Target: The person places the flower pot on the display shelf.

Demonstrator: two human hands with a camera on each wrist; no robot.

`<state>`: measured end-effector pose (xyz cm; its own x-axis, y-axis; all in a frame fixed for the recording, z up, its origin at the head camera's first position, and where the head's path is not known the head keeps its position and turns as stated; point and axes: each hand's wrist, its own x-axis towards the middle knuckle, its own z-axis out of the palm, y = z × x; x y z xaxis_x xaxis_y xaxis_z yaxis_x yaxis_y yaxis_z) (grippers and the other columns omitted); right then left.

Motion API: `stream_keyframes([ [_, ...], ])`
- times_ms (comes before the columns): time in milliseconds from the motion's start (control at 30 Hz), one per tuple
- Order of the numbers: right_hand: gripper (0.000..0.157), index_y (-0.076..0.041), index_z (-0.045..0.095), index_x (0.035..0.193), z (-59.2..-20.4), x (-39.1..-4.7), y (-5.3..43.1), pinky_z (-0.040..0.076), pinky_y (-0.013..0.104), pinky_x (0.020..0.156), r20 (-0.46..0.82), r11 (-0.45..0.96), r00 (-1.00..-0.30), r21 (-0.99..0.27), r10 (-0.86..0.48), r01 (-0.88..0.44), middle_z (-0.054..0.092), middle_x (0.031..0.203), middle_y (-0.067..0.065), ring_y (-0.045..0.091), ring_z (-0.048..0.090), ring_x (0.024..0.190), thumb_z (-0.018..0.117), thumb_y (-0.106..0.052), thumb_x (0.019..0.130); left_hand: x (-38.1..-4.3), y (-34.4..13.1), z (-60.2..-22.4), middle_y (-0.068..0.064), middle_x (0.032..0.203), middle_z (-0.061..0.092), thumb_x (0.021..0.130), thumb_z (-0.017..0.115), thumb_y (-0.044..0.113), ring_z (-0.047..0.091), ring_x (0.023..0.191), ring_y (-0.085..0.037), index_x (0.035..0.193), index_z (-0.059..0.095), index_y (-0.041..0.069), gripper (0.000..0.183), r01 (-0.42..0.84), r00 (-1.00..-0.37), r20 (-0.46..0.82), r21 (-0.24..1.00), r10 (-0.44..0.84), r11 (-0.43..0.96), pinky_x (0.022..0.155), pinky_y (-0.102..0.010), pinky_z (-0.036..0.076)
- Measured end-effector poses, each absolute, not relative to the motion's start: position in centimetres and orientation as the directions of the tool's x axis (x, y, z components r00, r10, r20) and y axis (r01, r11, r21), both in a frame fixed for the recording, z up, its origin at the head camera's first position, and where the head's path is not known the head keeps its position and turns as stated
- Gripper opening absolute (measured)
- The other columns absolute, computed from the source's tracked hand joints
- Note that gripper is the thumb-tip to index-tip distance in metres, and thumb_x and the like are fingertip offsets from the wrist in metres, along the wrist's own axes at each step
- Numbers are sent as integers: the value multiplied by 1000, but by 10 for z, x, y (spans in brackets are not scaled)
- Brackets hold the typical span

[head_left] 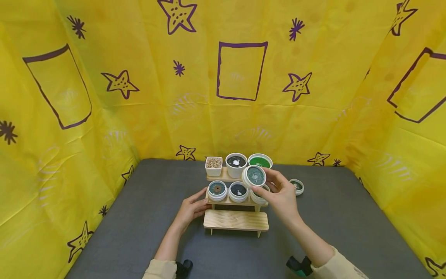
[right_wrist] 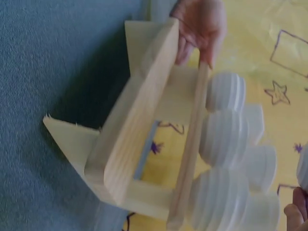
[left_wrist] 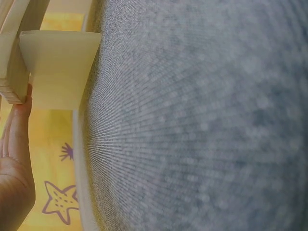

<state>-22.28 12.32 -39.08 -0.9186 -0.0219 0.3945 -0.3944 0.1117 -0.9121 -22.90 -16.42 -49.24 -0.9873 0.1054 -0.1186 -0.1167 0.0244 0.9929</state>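
My right hand [head_left: 285, 197] pinches a small round white pot [head_left: 255, 176] with blue-green contents, tilted toward me above the right side of a wooden tiered stand [head_left: 237, 220]. In the right wrist view, that pot [right_wrist: 303, 168] shows at the right edge with my fingertips [right_wrist: 299, 199] beneath it. My left hand [head_left: 189, 211] holds the left end of the stand's middle shelf, thumb above and fingers below. The middle shelf carries a pot with a brown centre [head_left: 217, 190], a dark-filled pot [head_left: 238, 191] and a third pot [head_left: 258, 198], partly hidden by my right hand.
The upper shelf carries a square pot of pebble-like bits [head_left: 213, 166], a taller dark-filled pot [head_left: 236, 162] and a green-filled pot [head_left: 260, 159]. Another small pot [head_left: 297, 186] sits on the grey table [head_left: 156, 182], right of the stand. Yellow patterned cloth [head_left: 240, 124] surrounds the table.
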Motion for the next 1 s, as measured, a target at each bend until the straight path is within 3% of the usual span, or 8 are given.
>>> stream_keyframes([
  [100, 53, -6, 65, 122, -396, -220, 115, 53, 15, 92, 416, 128, -904, -896, -96, -425, 69, 118, 8, 1, 65, 100, 85, -3, 73, -229, -164, -493, -27, 138, 57, 97, 61, 23, 71, 107, -22, 152, 40, 14, 59, -118, -987, -121, 993, 105, 27, 91, -34, 57],
  [200, 54, -9, 66, 122, -401, -215, 107, 54, 17, 92, 432, 158, -889, -877, -153, -454, 70, 117, 11, 0, 66, 100, 87, -7, 72, -228, -164, -492, -27, 138, 57, 97, 61, 23, 71, 106, -21, 152, 39, 14, 60, -114, -987, -117, 993, 110, 31, 91, -34, 57],
  [400, 55, -16, 67, 122, -410, -206, 90, 55, 22, 95, 440, 154, -852, -856, -284, -494, 72, 116, 5, 4, 67, 103, 89, -14, 71, -229, -164, -492, -26, 135, 61, 96, 62, 23, 72, 103, -20, 151, 42, 14, 58, -107, -990, -109, 994, 92, 28, 90, -35, 58],
  [667, 55, -20, 68, 122, -431, -196, 72, 54, 25, 96, 347, 176, -842, -877, -413, -448, 73, 118, 0, 7, 68, 106, 89, -26, 72, -231, -164, -494, -23, 131, 63, 95, 62, 21, 71, 99, -14, 149, 46, 15, 57, -142, -987, -143, 990, 69, 10, 91, -34, 57],
  [1000, 50, -25, 70, 113, -459, -196, 63, 54, 26, 94, 245, 278, -882, -885, -402, -373, 74, 111, -9, 5, 68, 98, 90, -30, 68, -232, -165, -494, -24, 133, 62, 96, 61, 22, 71, 104, -18, 151, 43, 16, 58, -129, -985, -129, 992, 113, 11, 92, -35, 57],
])
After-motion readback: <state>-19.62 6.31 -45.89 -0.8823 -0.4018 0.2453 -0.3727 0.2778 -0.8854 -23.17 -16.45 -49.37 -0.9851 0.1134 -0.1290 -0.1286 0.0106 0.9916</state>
